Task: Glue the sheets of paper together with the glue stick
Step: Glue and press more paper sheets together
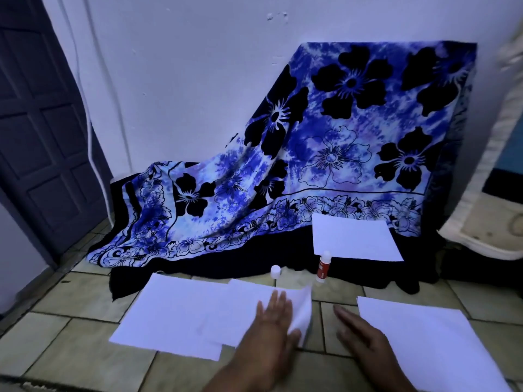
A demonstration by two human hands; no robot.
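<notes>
Two hands lie nearest, low on the tiled floor [85, 301]. Left hand [273, 323] presses flat, fingers spread, on overlapping sheets [181, 315], whose right edge curls up beside its thumb. Behind stands a white cap [275, 271]. Right hand [365, 338] rests open, holding nothing, touching another sheet [441, 340]. Farther back, the glue stick [323, 267] stands upright, uncapped tip upward, before a fourth sheet [353, 239] on dark cloth [254, 258].

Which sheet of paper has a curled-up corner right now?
The overlapping sheet under the left hand; its right edge curls up beside the thumb. The sheets at far left, right and on the dark cloth lie flat.
</notes>
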